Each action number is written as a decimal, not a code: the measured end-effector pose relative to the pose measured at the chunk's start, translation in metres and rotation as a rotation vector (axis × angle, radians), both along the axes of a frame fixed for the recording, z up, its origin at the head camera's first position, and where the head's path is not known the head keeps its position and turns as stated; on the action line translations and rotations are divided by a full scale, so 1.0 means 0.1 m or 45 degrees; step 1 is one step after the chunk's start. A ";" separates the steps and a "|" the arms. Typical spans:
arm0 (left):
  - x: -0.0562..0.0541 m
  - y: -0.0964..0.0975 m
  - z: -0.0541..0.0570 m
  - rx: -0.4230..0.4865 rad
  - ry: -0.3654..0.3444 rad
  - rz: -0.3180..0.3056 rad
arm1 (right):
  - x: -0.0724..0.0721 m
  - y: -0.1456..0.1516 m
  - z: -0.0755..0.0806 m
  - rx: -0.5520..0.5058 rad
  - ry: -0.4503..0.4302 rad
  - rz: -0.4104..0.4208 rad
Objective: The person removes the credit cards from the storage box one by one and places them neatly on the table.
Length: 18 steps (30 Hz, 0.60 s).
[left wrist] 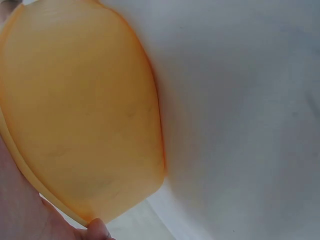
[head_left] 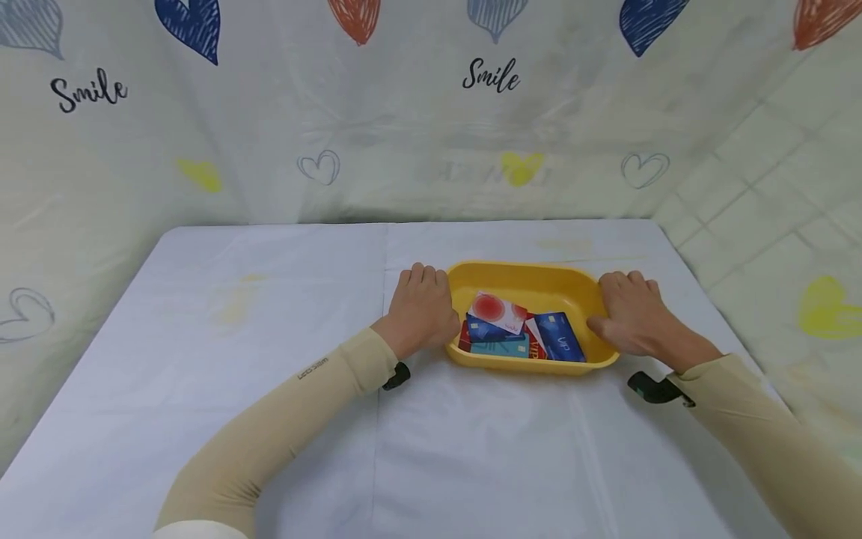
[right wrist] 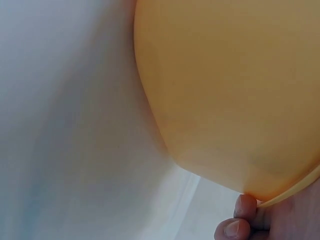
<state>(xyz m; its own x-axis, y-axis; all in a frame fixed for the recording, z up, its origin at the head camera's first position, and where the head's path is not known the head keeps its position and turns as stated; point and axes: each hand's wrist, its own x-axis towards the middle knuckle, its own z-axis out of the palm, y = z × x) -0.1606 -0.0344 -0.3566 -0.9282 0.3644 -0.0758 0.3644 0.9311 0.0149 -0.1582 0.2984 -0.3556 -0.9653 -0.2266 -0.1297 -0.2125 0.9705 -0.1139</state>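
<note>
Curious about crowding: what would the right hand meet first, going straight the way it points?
The yellow tray: the right hand grips its rim, so that end likely comes first, though depth is unclear.

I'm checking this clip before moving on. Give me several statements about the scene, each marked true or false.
1. The left hand grips a yellow, round-cornered plastic tray. True.
2. Only one hand touches the tray. False: the right hand grips its right end.
3. The tray holds nothing. False: flat, rectangular printed cards lie overlapping in it.
4. A white rectangular card with a red disc lies partly over a dark blue card. True.
5. The person's sleeves are red. False: they are beige fabric sleeves.
6. A small black object shows near the right wrist. True.
</note>
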 end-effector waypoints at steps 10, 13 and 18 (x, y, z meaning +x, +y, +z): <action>0.08 -0.19 0.02 0.047 -0.016 0.017 | 0.00 -0.16 -0.02 -0.013 0.016 0.014; 0.10 -0.24 0.02 0.061 -0.028 0.027 | 0.01 -0.21 -0.02 -0.027 0.016 0.020; 0.13 -0.33 0.02 0.060 -0.033 0.032 | 0.02 -0.29 -0.02 -0.035 0.013 0.028</action>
<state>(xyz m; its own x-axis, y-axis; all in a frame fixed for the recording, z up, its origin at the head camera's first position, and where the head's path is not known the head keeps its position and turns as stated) -0.1475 -0.0673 -0.3549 -0.9351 0.3445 -0.0835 0.3395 0.9381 0.0678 -0.1559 0.2694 -0.3576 -0.9613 -0.2513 -0.1134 -0.2352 0.9621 -0.1381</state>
